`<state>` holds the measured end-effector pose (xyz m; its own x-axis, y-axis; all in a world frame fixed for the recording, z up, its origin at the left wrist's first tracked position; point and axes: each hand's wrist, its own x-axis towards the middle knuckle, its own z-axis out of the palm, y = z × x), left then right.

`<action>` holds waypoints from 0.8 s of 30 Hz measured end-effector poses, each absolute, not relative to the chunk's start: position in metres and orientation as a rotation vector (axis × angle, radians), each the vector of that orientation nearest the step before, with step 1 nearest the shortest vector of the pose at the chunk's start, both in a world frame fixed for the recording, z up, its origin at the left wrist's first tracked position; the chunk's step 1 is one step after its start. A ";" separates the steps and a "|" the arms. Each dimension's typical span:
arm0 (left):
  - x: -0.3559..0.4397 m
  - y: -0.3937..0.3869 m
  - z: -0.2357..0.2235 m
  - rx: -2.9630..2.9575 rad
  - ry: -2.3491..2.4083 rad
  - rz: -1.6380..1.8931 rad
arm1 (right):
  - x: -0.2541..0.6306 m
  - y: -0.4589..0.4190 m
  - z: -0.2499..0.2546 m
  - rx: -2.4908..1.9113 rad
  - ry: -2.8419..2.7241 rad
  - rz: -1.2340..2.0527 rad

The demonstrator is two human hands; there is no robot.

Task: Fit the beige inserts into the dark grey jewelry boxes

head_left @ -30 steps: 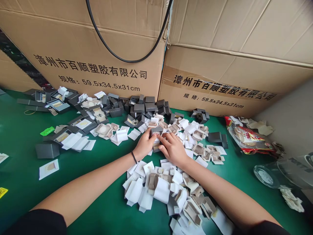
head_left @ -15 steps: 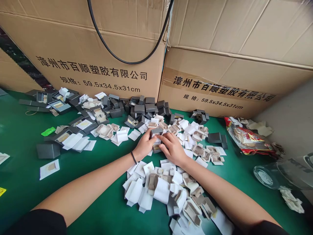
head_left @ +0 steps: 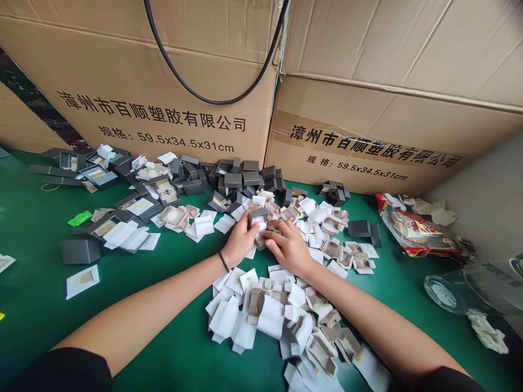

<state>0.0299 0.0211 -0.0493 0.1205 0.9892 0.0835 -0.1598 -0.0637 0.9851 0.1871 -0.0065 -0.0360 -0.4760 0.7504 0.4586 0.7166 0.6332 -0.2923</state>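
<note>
My left hand (head_left: 240,242) and my right hand (head_left: 288,246) meet at the middle of the green table (head_left: 36,294). The left hand's fingers are closed round a small dark grey box lid (head_left: 257,215), tilted up. The right hand's fingers pinch at the small box base (head_left: 261,240) under it, which shows a beige inside. White and beige paper inserts (head_left: 281,316) lie in a heap between my forearms. More such inserts (head_left: 327,226) lie just right of my hands.
Two large cardboard cartons (head_left: 163,109) with printed text stand along the back. A pile of dark grey small boxes (head_left: 237,182) lies in front of them, and open boxes (head_left: 122,218) at the left. A red snack bag (head_left: 412,231) and a clear glass jar (head_left: 474,286) lie at the right.
The grey lid in my left hand has lifted and tilted up a little, away from the box base. Both hands stay in the same place.
</note>
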 end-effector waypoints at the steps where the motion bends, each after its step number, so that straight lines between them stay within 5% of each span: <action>1: 0.030 0.021 -0.049 1.217 0.965 1.237 | 0.187 -0.006 -0.036 -1.152 -2.312 0.080; 24: 0.029 0.018 -0.044 1.436 0.985 1.176 | 0.189 0.004 -0.040 -1.086 -2.404 0.158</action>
